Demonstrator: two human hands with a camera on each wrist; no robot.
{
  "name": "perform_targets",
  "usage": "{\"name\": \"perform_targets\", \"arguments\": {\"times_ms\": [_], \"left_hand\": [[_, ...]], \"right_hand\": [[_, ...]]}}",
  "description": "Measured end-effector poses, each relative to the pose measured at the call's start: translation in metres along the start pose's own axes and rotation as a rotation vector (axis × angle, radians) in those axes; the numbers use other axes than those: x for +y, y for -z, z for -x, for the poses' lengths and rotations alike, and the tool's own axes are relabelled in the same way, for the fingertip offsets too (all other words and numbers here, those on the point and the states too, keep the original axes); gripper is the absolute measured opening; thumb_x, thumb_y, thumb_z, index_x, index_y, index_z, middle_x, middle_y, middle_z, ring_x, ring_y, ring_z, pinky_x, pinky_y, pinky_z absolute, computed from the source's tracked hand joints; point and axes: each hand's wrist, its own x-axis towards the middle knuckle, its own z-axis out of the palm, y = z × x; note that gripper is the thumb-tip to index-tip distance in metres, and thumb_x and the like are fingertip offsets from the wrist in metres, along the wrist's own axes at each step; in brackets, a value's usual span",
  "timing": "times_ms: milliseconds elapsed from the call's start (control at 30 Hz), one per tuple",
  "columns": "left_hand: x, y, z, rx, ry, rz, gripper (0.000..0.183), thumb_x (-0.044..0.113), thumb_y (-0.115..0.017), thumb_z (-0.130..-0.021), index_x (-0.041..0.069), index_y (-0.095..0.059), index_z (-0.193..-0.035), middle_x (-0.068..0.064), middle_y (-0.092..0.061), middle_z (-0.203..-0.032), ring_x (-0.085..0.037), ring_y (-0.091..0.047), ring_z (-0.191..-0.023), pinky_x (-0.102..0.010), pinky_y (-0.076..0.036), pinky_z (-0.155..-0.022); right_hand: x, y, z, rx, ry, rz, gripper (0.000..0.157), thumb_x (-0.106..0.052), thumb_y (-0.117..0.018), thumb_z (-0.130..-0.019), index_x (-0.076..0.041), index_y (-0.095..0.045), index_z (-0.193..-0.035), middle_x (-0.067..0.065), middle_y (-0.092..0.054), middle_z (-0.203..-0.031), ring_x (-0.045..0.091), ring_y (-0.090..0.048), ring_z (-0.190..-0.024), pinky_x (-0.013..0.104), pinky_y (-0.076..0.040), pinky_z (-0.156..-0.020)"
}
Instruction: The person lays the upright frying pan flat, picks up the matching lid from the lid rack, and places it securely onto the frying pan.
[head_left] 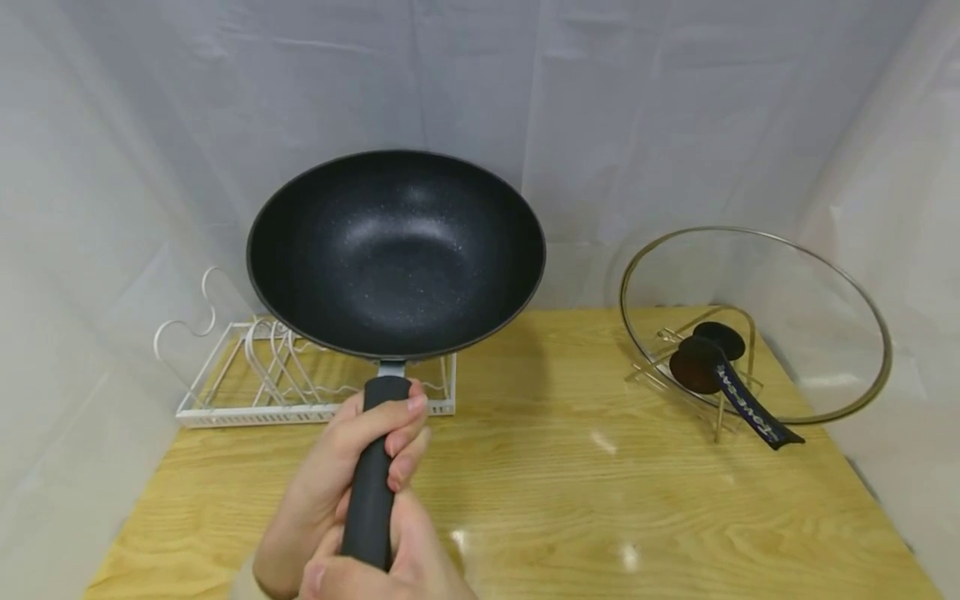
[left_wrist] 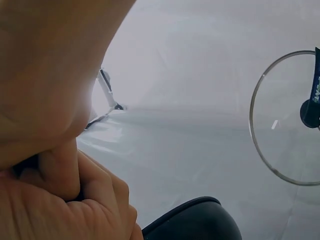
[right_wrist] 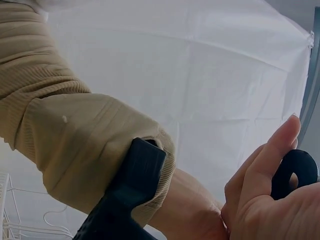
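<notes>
A black wok-shaped frying pan (head_left: 397,267) is held up in the head view, its dark speckled inside facing me. Its black handle (head_left: 369,508) runs down toward me. My left hand (head_left: 375,442) wraps the upper part of that handle, close below the metal collar. Lower down, my right hand (head_left: 397,554) grips the same handle, thumb across its near side. The right wrist view shows the handle's end, with a hanging hole (right_wrist: 295,160), in the right hand. Part of the pan's dark outer wall appears in the left wrist view.
A white wire rack (head_left: 262,414) stands on the wooden table (head_left: 585,475) behind the pan, partly hidden. At right, a large glass lid (head_left: 890,350) with a black knob and printed strap leans in a gold wire stand (head_left: 750,333). Pale sheeting (head_left: 600,125) encloses the table.
</notes>
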Motion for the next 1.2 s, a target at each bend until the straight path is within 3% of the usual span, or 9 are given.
{"name": "perform_targets", "arguments": {"times_ms": [133,300,533,767,900,1100,1200], "left_hand": [[-0.001,-0.002,-0.001,-0.062,-0.032,0.053,0.01,0.002,-0.034,-0.099,0.005,-0.044,-0.096,0.003,-0.046,-0.063,-0.007,-0.052,-0.049,-0.015,-0.043,-0.045],[0.0,-0.002,-0.002,-0.106,-0.037,0.09,0.015,0.004,-0.031,-0.1,0.005,-0.046,-0.095,0.003,-0.046,-0.063,-0.006,-0.053,-0.051,-0.014,-0.044,-0.045],[0.001,-0.002,-0.003,-0.109,-0.048,0.089,0.016,0.003,-0.028,-0.1,0.005,-0.043,-0.094,0.003,-0.043,-0.062,-0.006,-0.052,-0.05,-0.013,-0.042,-0.044],[-0.002,-0.003,-0.006,-0.122,-0.057,0.102,0.016,0.003,-0.028,-0.1,0.005,-0.042,-0.095,0.004,-0.042,-0.062,-0.006,-0.051,-0.051,-0.013,-0.04,-0.044],[-0.003,-0.002,-0.006,-0.135,-0.075,0.099,0.013,0.003,-0.029,-0.1,0.005,-0.042,-0.097,0.004,-0.044,-0.064,-0.006,-0.052,-0.052,-0.014,-0.042,-0.046],[-0.003,0.0,-0.006,-0.139,-0.084,0.112,0.016,0.002,-0.029,-0.1,0.005,-0.045,-0.097,0.004,-0.045,-0.064,-0.007,-0.054,-0.053,-0.014,-0.044,-0.046],[-0.003,0.0,-0.006,-0.149,-0.088,0.148,0.019,0.001,-0.027,-0.1,0.004,-0.045,-0.096,0.003,-0.045,-0.064,-0.008,-0.055,-0.053,-0.014,-0.044,-0.047]], "right_hand": [[-0.008,-0.001,0.001,-0.023,-0.046,0.038,0.015,-0.011,-0.061,-0.081,-0.012,-0.052,-0.093,-0.007,-0.058,-0.073,0.0,-0.05,-0.055,0.012,-0.044,-0.053],[-0.014,-0.001,0.002,-0.067,-0.026,0.021,0.02,-0.011,-0.061,-0.081,-0.011,-0.048,-0.096,-0.008,-0.059,-0.074,-0.001,-0.05,-0.056,0.012,-0.044,-0.053],[-0.018,-0.001,0.002,-0.079,-0.109,0.006,0.023,-0.011,-0.061,-0.084,-0.014,-0.047,-0.102,-0.009,-0.059,-0.076,-0.001,-0.051,-0.059,0.012,-0.045,-0.057],[-0.016,0.002,0.001,-0.057,-0.087,-0.014,0.024,-0.008,-0.063,-0.082,-0.008,-0.051,-0.103,-0.004,-0.06,-0.079,0.002,-0.053,-0.061,0.015,-0.046,-0.058],[-0.017,0.005,0.002,-0.102,-0.082,0.0,0.021,-0.008,-0.063,-0.085,-0.009,-0.052,-0.102,-0.003,-0.061,-0.08,0.002,-0.055,-0.061,0.014,-0.047,-0.057],[-0.024,0.013,0.002,-0.084,-0.146,0.024,0.034,-0.008,-0.066,-0.085,-0.008,-0.05,-0.115,-0.001,-0.061,-0.089,0.006,-0.059,-0.075,0.018,-0.051,-0.067],[-0.028,0.021,0.002,-0.125,-0.166,0.06,0.038,-0.01,-0.064,-0.086,-0.008,-0.05,-0.121,0.0,-0.062,-0.093,0.007,-0.06,-0.08,0.019,-0.051,-0.071]]}}
